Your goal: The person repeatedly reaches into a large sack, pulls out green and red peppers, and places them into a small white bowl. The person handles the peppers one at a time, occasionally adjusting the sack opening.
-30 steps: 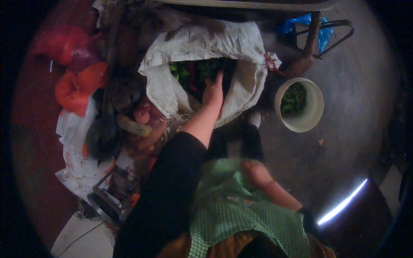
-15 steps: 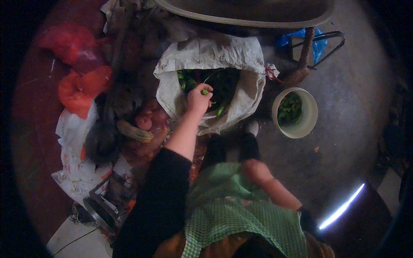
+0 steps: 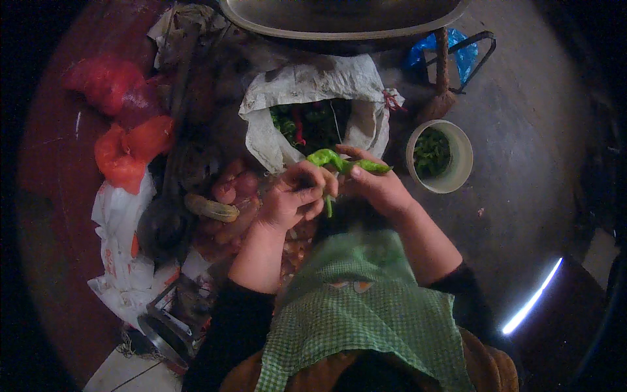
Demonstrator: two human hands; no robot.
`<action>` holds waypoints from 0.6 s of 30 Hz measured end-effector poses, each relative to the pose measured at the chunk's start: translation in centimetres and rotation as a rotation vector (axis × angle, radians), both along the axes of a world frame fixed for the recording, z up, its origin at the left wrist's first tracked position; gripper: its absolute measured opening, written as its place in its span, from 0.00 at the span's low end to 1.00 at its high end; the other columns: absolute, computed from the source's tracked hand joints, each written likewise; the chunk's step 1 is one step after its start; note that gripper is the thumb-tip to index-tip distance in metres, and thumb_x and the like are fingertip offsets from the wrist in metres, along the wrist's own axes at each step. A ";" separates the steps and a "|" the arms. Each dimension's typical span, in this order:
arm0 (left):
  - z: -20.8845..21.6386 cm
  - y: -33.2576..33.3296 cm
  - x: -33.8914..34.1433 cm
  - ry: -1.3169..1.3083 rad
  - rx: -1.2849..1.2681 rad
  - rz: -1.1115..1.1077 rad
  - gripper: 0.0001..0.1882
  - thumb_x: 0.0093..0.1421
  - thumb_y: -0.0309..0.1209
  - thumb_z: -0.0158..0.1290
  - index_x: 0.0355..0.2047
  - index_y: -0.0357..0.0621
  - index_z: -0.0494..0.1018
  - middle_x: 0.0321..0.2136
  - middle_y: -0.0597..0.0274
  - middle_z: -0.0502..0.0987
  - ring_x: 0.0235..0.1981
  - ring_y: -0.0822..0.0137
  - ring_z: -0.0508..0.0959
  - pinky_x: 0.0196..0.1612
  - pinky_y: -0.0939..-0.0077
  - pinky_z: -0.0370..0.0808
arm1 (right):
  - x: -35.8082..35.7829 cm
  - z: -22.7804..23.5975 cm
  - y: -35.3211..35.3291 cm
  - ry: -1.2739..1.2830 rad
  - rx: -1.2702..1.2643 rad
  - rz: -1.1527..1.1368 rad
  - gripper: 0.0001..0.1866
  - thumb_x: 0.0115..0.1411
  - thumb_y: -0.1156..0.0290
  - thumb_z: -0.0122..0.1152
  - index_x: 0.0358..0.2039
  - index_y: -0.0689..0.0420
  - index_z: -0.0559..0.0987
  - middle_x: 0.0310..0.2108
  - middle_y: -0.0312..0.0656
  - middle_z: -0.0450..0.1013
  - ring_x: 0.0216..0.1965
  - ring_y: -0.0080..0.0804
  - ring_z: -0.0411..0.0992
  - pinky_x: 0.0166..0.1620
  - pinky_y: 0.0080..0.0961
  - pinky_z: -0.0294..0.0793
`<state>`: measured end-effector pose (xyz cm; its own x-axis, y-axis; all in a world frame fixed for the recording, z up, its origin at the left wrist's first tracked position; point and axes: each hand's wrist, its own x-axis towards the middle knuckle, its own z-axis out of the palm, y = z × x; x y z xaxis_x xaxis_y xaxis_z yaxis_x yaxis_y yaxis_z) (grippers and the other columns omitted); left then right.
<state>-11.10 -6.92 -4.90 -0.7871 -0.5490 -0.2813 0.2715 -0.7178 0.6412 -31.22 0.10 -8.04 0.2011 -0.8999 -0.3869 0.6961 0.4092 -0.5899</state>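
Observation:
My right hand (image 3: 379, 186) grips a bright green pepper (image 3: 323, 157), curved and long, just above the near edge of a white woven sack (image 3: 313, 88). My left hand (image 3: 297, 196) is closed beside it, fingertips pinching at the pepper's lower part, where a green stem end pokes out below. Whether this is one pepper or two pressed together, I cannot tell. Inside the sack lie many dark green peppers (image 3: 284, 124) and a red pepper (image 3: 300, 127). To the right stands a pale bucket (image 3: 462, 157) holding green peppers (image 3: 431, 153).
A large metal basin (image 3: 346, 32) spans the far edge. Left lie red bags (image 3: 108, 81), white plastic bags (image 3: 117, 242) and a brownish elongated vegetable (image 3: 211, 209). A blue bag (image 3: 465, 55) and a dark metal frame (image 3: 483, 59) are at far right. A green checked apron (image 3: 366, 320) covers my lap.
My left hand has come back out of the sack with a green pepper. My right hand has risen from my lap to meet it and now grips the pepper.

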 end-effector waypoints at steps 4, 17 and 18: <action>1.7 0.9 -0.6 -0.151 -0.034 -0.058 0.23 0.63 0.22 0.45 0.59 0.47 0.61 0.46 0.48 0.75 0.26 0.67 0.79 0.25 0.84 0.70 | 0.2 1.0 0.7 -0.126 0.015 -0.121 0.31 0.64 0.56 0.55 0.60 0.63 0.63 0.51 0.46 0.70 0.46 0.34 0.72 0.48 0.30 0.73; 2.2 2.4 -2.9 -0.679 -0.493 -0.343 0.19 0.67 0.27 0.41 0.59 0.46 0.59 0.40 0.62 0.74 0.26 0.70 0.79 0.25 0.83 0.70 | -1.6 2.8 3.5 0.269 -0.024 0.289 0.15 0.67 0.63 0.52 0.46 0.62 0.75 0.28 0.32 0.71 0.29 0.18 0.67 0.32 0.19 0.70; 2.1 2.5 -3.1 -0.611 -0.386 -0.306 0.19 0.67 0.27 0.41 0.58 0.46 0.59 0.40 0.62 0.74 0.25 0.69 0.79 0.24 0.82 0.70 | -1.5 2.9 3.9 0.329 -0.042 0.233 0.14 0.67 0.64 0.53 0.44 0.62 0.75 0.28 0.32 0.71 0.30 0.17 0.67 0.33 0.19 0.69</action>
